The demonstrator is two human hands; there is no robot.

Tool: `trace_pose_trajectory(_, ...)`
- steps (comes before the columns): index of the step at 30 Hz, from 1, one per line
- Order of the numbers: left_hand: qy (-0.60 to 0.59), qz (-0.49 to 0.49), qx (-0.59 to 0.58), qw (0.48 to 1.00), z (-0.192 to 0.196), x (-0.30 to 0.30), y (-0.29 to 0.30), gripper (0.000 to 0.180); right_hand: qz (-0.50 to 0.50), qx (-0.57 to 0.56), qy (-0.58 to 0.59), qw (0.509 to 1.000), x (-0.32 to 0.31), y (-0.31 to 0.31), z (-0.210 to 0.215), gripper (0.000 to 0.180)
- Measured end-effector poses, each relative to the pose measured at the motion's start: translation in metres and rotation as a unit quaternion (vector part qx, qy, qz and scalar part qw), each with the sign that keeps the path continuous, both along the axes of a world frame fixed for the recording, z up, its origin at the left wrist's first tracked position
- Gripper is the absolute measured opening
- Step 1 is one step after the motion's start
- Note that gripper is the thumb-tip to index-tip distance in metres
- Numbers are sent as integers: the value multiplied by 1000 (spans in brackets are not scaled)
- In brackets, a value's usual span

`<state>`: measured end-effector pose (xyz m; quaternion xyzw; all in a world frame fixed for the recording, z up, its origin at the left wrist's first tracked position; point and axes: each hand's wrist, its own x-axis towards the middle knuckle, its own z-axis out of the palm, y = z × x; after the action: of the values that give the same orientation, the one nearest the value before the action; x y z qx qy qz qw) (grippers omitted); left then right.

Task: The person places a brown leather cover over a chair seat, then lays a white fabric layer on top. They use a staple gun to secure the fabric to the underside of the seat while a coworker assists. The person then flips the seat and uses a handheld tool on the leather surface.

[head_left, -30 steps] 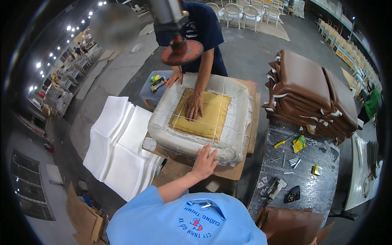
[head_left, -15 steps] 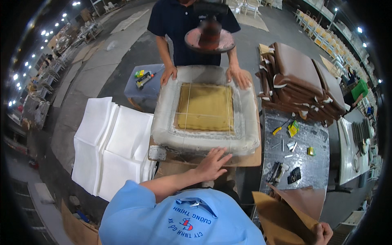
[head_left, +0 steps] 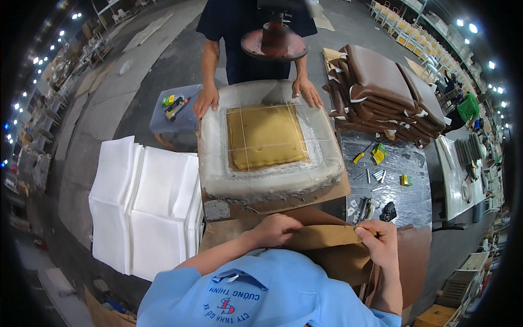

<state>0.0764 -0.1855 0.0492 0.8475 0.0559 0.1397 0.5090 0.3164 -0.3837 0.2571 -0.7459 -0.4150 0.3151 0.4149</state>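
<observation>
Just in front of my chest, a brown upholstery sheet [head_left: 322, 237] with a tan underside is stretched between my hands. My left hand [head_left: 274, 230] is closed at its left end, the fingertips partly blurred. The upper right edge is pinched between thumb and fingers of my right hand [head_left: 379, 240]. Beyond the sheet stands a grey, padded square form [head_left: 267, 187] on a board [head_left: 332, 189]. A yellowish foam pad [head_left: 267, 136] lies in its middle, with thin lines crossing over it. A co-worker's two hands rest on the form's far corners.
A round reddish press plate [head_left: 274, 44] hangs above the form's far side. White foam sheets [head_left: 147, 212] are stacked at left, brown covered cushions [head_left: 387, 82] at far right. The right table [head_left: 403, 163] bears a screwdriver, small boxes and a tool. A bluish stool [head_left: 174, 122] holds another tool.
My right hand has brought the brown sheet from the lower right to my front. My left hand has left the form's near edge and closed on the sheet. The co-worker's hands stay on the form.
</observation>
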Motion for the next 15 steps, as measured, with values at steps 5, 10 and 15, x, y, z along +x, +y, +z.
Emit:
trace_pose_trajectory(5,105,55,31,993,72,-76,29,23,192,15,-157,969,18,5,43,16)
trace_pose_trajectory(10,67,103,186,975,234,-146,49,34,207,-92,-307,924,29,-4,95,24)
trace_pose_trajectory(15,150,105,273,945,284,-176,46,22,163,-19,-368,915,54,-3,71,38)
